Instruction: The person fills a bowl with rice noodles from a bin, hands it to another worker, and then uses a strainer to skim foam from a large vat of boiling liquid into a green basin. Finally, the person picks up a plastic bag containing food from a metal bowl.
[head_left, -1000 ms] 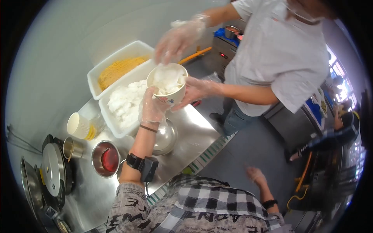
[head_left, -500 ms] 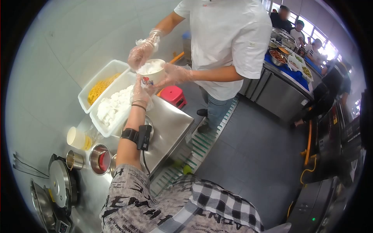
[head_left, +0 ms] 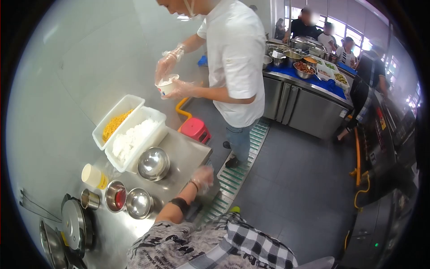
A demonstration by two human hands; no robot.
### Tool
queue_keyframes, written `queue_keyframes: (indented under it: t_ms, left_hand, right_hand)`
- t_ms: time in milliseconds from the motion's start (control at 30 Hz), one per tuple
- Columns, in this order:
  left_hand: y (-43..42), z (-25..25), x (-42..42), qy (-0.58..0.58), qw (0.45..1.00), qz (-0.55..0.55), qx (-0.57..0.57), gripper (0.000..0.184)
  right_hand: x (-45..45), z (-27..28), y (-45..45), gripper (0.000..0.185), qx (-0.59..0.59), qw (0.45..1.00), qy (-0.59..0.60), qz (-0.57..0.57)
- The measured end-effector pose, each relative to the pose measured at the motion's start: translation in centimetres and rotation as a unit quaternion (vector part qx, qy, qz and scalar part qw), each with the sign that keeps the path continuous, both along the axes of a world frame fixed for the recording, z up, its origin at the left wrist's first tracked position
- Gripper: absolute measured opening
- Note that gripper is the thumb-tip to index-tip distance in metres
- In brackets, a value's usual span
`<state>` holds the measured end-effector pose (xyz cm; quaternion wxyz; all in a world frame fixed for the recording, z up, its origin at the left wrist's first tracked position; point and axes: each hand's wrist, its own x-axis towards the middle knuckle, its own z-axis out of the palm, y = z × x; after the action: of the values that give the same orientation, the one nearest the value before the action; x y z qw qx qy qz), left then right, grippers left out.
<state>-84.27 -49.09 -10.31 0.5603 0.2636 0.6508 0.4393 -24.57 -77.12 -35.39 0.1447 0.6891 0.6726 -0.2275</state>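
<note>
My left hand, in a clear plastic glove, is drawn back over the near edge of the steel table. It is smeared, so I cannot tell how its fingers are set. Nearest to it on the table is a steel bowl. My right hand is out of view. Across the table, a co-worker's gloved hands hold a white paper bowl with white food in it, one hand supporting it and the other at its rim. A white tub of white food stands beside a tub of yellow noodles.
Near the wall are a stack of paper cups, a steel cup, and two more steel bowls, one with something red inside. A round lidded appliance stands lower left. A red stool is beyond the table.
My left hand has left the paper bowl and come back toward me, to the table edge. The co-worker has turned and moved left, keeping the bowl. My view has shifted.
</note>
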Motion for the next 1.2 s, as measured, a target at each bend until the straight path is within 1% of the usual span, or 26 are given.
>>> queue_keyframes:
  t_ms: [33, 67, 133, 167, 200, 233, 267, 333, 367, 400, 433, 533, 567, 633, 667, 700, 733, 767, 833, 867, 933, 1000, 1033, 1100, 1167, 1200]
  left_hand:
    - [-0.4, -3.3, -0.5, 0.054, 0.996, -0.059, -0.032, 0.009]
    - [-1.0, -5.6, -0.9, 0.372, 0.879, -0.297, 0.033, 0.01]
    - [-2.6, -6.8, -0.4, 0.624, 0.581, -0.521, 0.051, 0.015]
    - [-3.6, -6.7, 0.3, 0.621, 0.548, -0.561, 0.009, 0.018]
    - [-4.3, -12.1, -1.8, 0.637, 0.549, -0.54, 0.043, 0.016]
    - [-5.1, -13.6, -2.8, 0.616, 0.552, -0.561, 0.052, 0.017]
    - [-5.8, -17.5, -4.0, 0.584, 0.563, -0.584, -0.033, 0.015]
    - [-4.6, -18.1, -4.5, 0.557, 0.498, -0.662, -0.055, 0.028]
    - [-3.1, -16.7, -2.2, 0.557, 0.489, -0.666, -0.078, 0.036]
    - [-2.2, -26.5, -5.2, 0.565, 0.488, -0.658, -0.097, 0.027]
    - [-0.1, -23.9, -3.3, 0.562, 0.457, -0.683, -0.094, 0.029]
    - [7.6, -22.5, 5.9, 0.546, 0.398, -0.735, -0.053, 0.033]
    - [10.1, -21.2, 10.4, 0.536, 0.386, -0.75, -0.029, 0.035]
    - [14.9, -20.8, 18.9, 0.536, 0.37, -0.75, 0.112, 0.036]
    - [17.8, -21.4, 22.7, 0.565, 0.321, -0.753, 0.102, 0.031]
    - [19.6, -19.1, 27.8, 0.554, 0.207, -0.788, 0.173, 0.031]
    - [22.2, -21.1, 31.7, 0.601, 0.255, -0.738, 0.171, 0.03]
    - [24.2, -21.8, 36.2, 0.604, 0.258, -0.718, 0.229, 0.025]
    - [25.4, -17.1, 45.6, 0.571, 0.248, -0.698, 0.355, 0.021]
    - [25.1, -16.0, 49.5, 0.564, 0.237, -0.702, 0.363, 0.021]
    - [23.9, -14.6, 56.6, 0.394, 0.57, -0.695, 0.192, 0.026]
    - [22.0, -13.9, 61.7, 0.163, 0.805, -0.57, -0.024, 0.03]
    - [20.8, -13.8, 63.6, 0.164, 0.802, -0.575, -0.021, 0.03]
    - [18.4, -13.5, 66.6, 0.256, 0.705, -0.661, 0.016, 0.027]
    - [16.4, -13.2, 68.2, 0.303, 0.632, -0.713, 0.016, 0.025]
    - [17.6, -17.5, 67.5, 0.373, 0.392, -0.808, 0.232, 0.026]
  right_hand:
    - [0.2, -0.6, -0.6, 0.019, 0.007, 1.0, 0.0, 0.003]
    - [0.4, -1.4, -1.4, 0.019, 0.015, 1.0, 0.006, -0.003]
    - [1.2, -3.2, -2.4, 0.019, 0.036, 0.999, 0.011, 0.003]
    - [1.9, -5.2, -3.2, 0.019, 0.058, 0.998, 0.01, 0.017]
    - [2.6, -7.5, -4.6, 0.019, 0.081, 0.996, 0.003, 0.031]
    - [3.8, -12.2, -6.3, 0.019, 0.14, 0.988, -0.024, 0.065]
    - [2.6, -6.7, -5.5, 0.018, 0.112, 0.989, 0.087, -0.04]
    - [-2.1, 9.9, -2.1, 0.017, 0.096, 0.909, 0.307, -0.265]
    - [-0.6, 7.4, -2.2, 0.018, -0.027, 0.964, 0.172, -0.203]
    - [-0.1, 4.1, -5.0, 0.016, 0.01, 0.982, 0.129, -0.139]
    - [0.7, 0.4, -8.0, 0.014, 0.052, 0.992, 0.08, -0.078]
    - [0.6, 9.6, -5.2, 0.019, -0.051, 0.973, 0.078, -0.209]
    - [1.3, 11.7, -4.3, 0.022, -0.108, 0.974, 0.048, -0.193]
    - [0.6, 12.5, -4.5, 0.025, -0.169, 0.964, 0.016, -0.203]
    - [0.9, 12.0, -4.6, 0.027, -0.184, 0.95, 0.012, -0.254]
    - [1.0, 11.8, -5.0, 0.03, -0.198, 0.932, 0.008, -0.302]
    - [0.8, 12.3, -5.3, 0.03, -0.198, 0.925, 0.01, -0.324]
    - [0.5, 12.8, -5.3, 0.027, -0.166, 0.926, 0.014, -0.339]
    - [-0.1, 13.3, -6.1, 0.025, -0.136, 0.919, 0.018, -0.369]
    - [-0.3, 13.1, -6.8, 0.026, -0.136, 0.911, 0.031, -0.389]
    - [-0.8, 10.6, -9.3, 0.026, -0.134, 0.898, 0.043, -0.416]
    - [-0.8, 5.2, -13.4, 0.026, -0.126, 0.763, 0.161, -0.613]
    - [0.6, 6.3, -13.4, 0.026, -0.124, 0.76, 0.162, -0.618]
    - [3.2, 8.6, -13.3, 0.023, -0.203, 0.834, 0.13, -0.496]
    - [6.8, 8.7, -14.1, 0.021, -0.163, 0.851, 0.107, -0.488]
    - [8.6, 9.1, -14.8, 0.019, -0.128, 0.868, 0.084, -0.472]
